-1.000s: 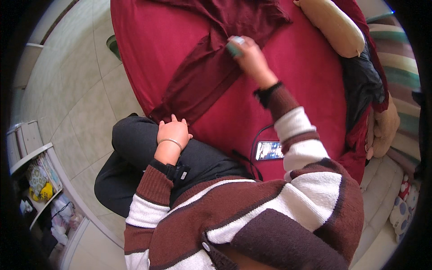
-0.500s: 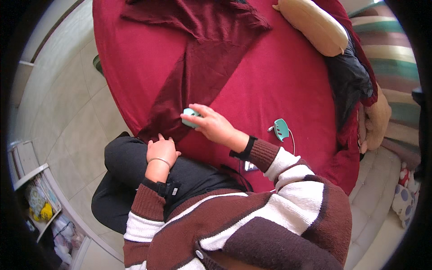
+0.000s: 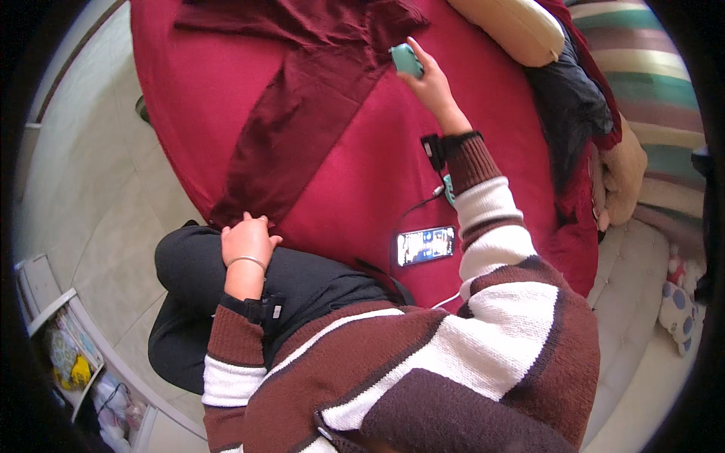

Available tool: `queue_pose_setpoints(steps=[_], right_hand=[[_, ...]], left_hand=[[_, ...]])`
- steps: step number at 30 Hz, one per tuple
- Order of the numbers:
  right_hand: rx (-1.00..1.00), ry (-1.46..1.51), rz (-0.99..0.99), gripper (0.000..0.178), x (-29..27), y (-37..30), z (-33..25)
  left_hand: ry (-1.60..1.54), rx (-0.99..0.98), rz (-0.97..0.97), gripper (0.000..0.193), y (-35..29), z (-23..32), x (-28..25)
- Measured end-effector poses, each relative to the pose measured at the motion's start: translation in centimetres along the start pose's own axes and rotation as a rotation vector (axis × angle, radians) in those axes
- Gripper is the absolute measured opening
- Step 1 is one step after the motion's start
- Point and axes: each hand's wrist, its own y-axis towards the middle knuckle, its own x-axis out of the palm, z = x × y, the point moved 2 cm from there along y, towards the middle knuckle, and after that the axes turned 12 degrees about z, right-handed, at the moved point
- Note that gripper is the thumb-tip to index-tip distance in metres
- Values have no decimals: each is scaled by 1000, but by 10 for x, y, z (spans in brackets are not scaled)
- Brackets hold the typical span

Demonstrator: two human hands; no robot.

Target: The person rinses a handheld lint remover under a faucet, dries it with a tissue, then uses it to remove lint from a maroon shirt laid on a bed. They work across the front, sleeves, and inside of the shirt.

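My right hand [image 3: 432, 84] is closed around a small turquoise hand-held device [image 3: 406, 60], held near the upper part of a dark red velvety garment [image 3: 302, 113]. One long narrow section of the garment stretches diagonally toward my knee. At its near end, my left hand [image 3: 249, 243] rests with its fingers stretched out on the cloth by my bent leg. A second turquoise piece [image 3: 449, 189] lies on the bed, mostly hidden by my right sleeve.
A red sheet covers the bed [image 3: 483, 98]. A lit phone [image 3: 425, 246] lies near my lap, with cables beside it. A beige plush pillow [image 3: 521, 34] and dark cloth [image 3: 570, 113] are at far right. Cluttered shelves [image 3: 83, 355] stand at lower left, past the tiled floor.
My right hand has moved away and to the right with the turquoise device, from the garment's lower section toward its upper part. The phone has come into fuller view. My left hand stays at the near end.
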Motion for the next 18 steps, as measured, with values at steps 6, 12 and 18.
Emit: queue_pose_setpoints(steps=[6, 12, 18], right_hand=[[94, 13, -111, 72, -39, -91, -15], [42, -81, -167, 70, 11, -107, -52], [-99, 140, -547, 70, 41, -235, -154]], left_hand=[[71, -70, 92, 51, 9, 17, 0], [91, -78, 136, 41, 10, 17, 4], [74, -61, 243, 18, 11, 7, 18]])
